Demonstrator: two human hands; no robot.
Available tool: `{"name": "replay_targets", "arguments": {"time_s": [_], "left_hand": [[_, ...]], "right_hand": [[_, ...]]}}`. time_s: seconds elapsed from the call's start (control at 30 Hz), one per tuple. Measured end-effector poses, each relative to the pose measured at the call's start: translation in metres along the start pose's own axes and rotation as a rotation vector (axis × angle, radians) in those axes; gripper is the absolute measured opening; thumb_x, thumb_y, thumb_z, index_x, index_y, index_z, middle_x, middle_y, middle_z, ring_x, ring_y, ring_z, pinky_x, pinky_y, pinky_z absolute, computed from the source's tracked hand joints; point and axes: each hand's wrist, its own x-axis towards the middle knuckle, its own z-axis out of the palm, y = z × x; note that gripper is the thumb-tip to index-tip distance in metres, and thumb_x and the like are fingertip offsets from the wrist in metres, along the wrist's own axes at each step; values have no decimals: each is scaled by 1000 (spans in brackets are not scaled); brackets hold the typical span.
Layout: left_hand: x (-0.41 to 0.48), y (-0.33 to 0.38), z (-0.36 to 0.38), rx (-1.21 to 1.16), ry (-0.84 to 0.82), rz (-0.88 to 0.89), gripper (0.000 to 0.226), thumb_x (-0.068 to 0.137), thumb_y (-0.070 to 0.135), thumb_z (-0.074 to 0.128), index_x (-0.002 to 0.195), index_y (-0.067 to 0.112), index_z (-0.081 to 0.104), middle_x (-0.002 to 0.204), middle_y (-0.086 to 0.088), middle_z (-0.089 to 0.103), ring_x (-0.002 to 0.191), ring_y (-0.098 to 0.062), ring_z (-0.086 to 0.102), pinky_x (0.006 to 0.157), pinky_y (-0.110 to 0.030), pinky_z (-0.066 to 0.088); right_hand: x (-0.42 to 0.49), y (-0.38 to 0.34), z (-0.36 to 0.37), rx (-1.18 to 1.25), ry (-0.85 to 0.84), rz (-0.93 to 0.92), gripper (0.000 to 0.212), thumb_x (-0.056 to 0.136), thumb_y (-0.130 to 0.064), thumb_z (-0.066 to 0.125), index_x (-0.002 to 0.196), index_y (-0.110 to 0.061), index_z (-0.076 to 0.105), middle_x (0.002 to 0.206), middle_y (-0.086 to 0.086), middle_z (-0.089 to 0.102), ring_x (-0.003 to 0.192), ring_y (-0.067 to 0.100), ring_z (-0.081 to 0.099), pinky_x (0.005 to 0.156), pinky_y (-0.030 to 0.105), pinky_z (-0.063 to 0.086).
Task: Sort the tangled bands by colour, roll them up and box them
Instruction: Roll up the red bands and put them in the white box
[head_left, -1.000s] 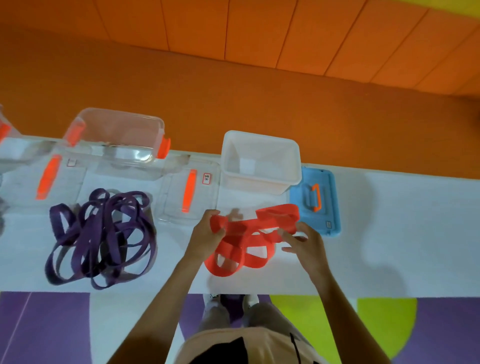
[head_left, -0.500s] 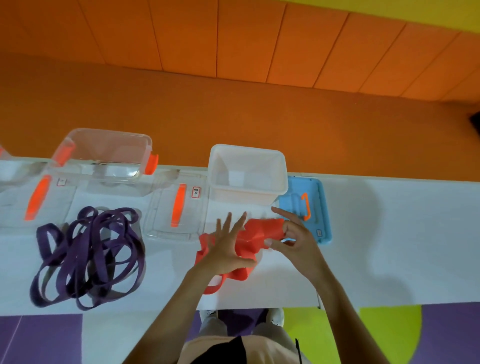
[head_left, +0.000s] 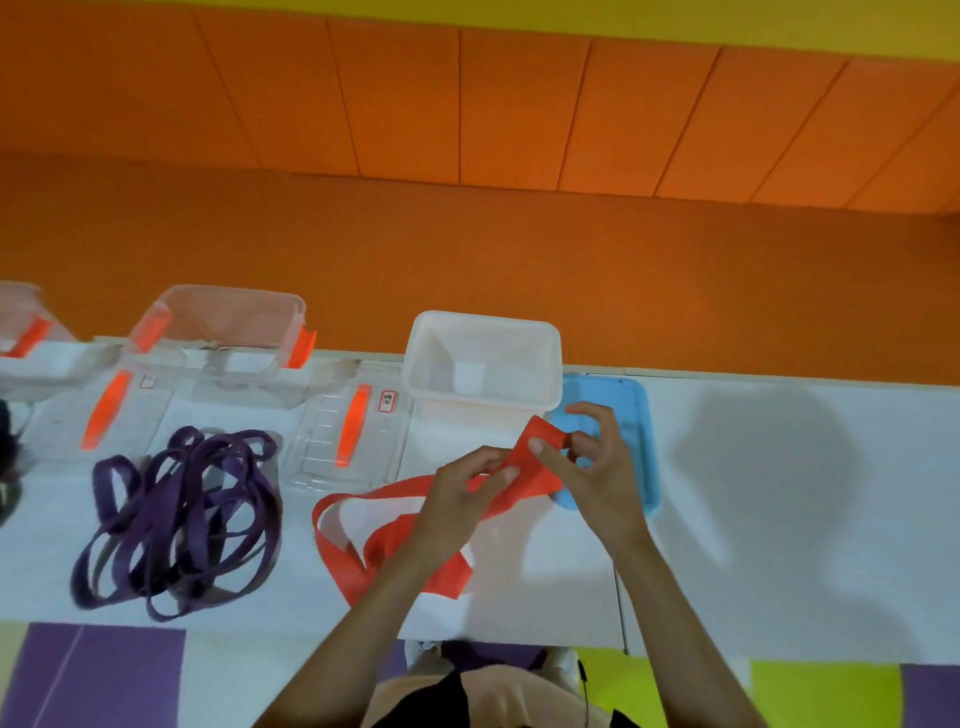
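Held in two pinches just in front of the white box (head_left: 467, 415): red band (head_left: 540, 475). Folded end nipped between thumb and fingers of the right hand (head_left: 597, 473); next stretch nipped by the left hand (head_left: 457, 499). Trails in a loose flat loop onto the table (head_left: 779, 519), left of the box. Judged light, limp and rubbery, probably stretchy. Grip across the flat faces close to the fold and keep the strip taut. Further left of the box: clear lid (head_left: 353, 426), then tangled purple bands (head_left: 176, 519). Right of the box: blue lid (head_left: 636, 415).
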Motion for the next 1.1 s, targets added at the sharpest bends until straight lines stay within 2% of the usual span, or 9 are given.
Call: {"name": "replay_targets", "arguments": {"time_s": [0.07,0.17,0.27,0.37,0.57,0.67,0.77,0.93,1.1], "left_hand": [[1,4,4,-18,15,1,21,103,28,66,122,35,70,99,2,77,94,-16,73,81,-26,56],[3,13,10,40,20,75,38,104,24,64,139,36,56,100,8,73,93,-13,70,87,-28,56],[3,23,19,82,65,151,48,95,30,75,139,33,56,124,16,67,113,-14,67,96,-23,53],[2,27,24,163,179,220,58,84,53,85,133,33,62,128,18,67,120,-11,66,97,-19,54],[1,36,13,198,192,178,58,79,53,86,131,57,60,121,43,65,115,12,64,96,-5,48],[0,33,4,157,165,102,55,74,56,88,119,68,57,118,39,68,115,12,64,94,-5,48],[-4,28,3,41,172,70,55,73,52,93,116,56,58,116,28,73,115,5,68,94,-8,50],[-7,29,2,-35,288,186,36,78,43,91,103,46,65,111,17,74,110,-9,72,93,-15,55],[-15,26,-6,-166,356,209,32,81,45,87,109,37,74,117,10,77,116,-17,73,99,-23,56]], "right_hand": [[7,-3,-7,-61,-16,-36,34,84,-44,85,107,-30,64,75,-9,72,73,13,69,95,38,47],[15,-12,-11,46,-10,45,25,88,-20,85,93,-9,64,84,1,74,75,26,73,73,43,61],[18,-18,-11,181,-18,131,25,88,-9,83,96,-1,59,81,14,74,65,23,73,58,30,60],[16,-24,-8,250,-52,141,29,88,-5,80,109,-15,63,81,15,75,64,23,74,59,29,60],[20,-26,-12,102,-147,94,20,91,-25,81,102,-33,66,84,4,78,80,18,75,71,30,58],[21,-24,-12,161,-139,166,17,91,-18,81,98,-26,69,87,2,77,80,15,75,66,25,57],[18,-21,-10,353,-151,260,20,90,-4,77,102,-14,65,78,9,72,69,20,70,64,28,58],[9,-19,5,787,-220,515,18,82,-14,81,90,-18,66,86,10,66,70,18,61,65,24,54],[2,-14,23,676,-280,562,8,88,-22,78,92,-15,77,92,7,67,82,17,61,76,25,51]]}}
